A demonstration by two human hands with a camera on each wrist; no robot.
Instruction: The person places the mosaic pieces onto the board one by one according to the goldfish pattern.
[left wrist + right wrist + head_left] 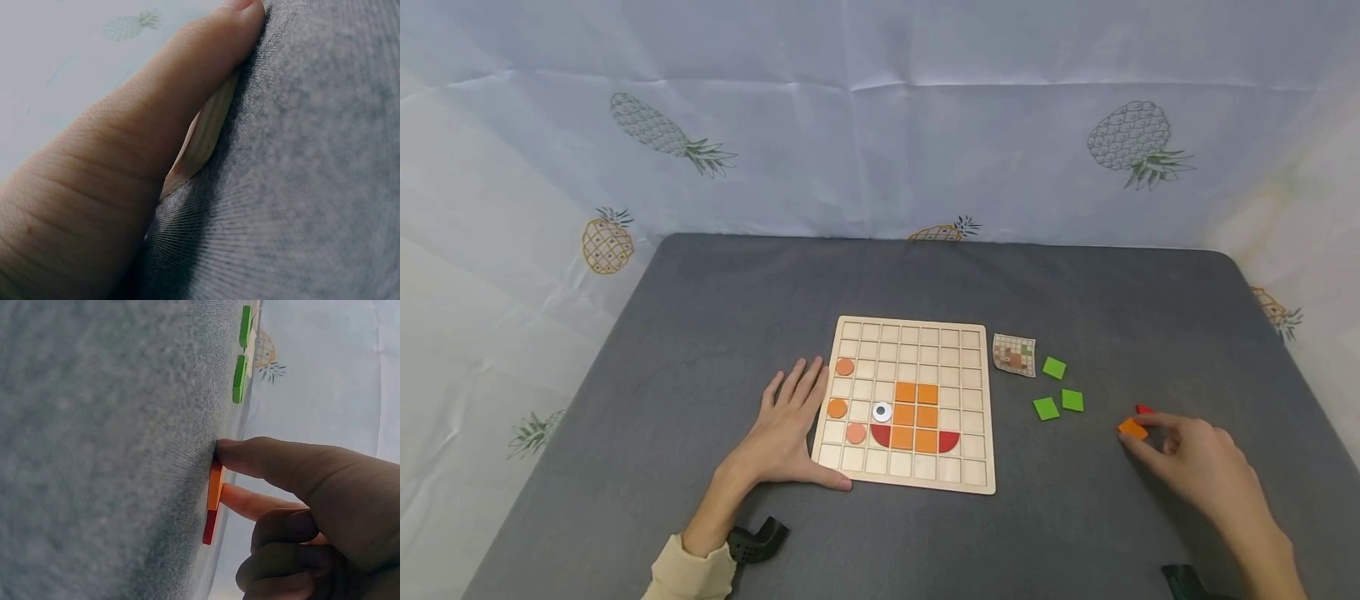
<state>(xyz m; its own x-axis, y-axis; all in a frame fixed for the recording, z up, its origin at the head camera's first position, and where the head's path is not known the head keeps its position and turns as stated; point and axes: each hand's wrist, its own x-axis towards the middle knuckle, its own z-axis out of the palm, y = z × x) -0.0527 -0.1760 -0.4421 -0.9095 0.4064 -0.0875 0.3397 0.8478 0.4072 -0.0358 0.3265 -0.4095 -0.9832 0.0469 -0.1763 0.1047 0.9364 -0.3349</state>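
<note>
A wooden grid board [917, 473] lies on the grey table. My left hand [786, 433] rests at its lower left corner, fingers spread straight along the left side and thumb along the front edge. On the board sit several orange squares [904, 415], a white-and-black eye disc [882, 412], red quarter-round pieces [949, 441] and several orange and salmon discs [837, 407]. Off to the right, my right hand [1206, 462] pinches an orange square tile [1132, 429] between thumb and index finger, down at the tabletop. A red piece [210, 527] lies right beside that tile, partly hidden by the hand.
Three green square tiles [1046, 408] lie between the board and my right hand. Near the board's right edge is a small pattern card [1014, 355]. A white pineapple-print cloth [880, 158] hangs behind the table.
</note>
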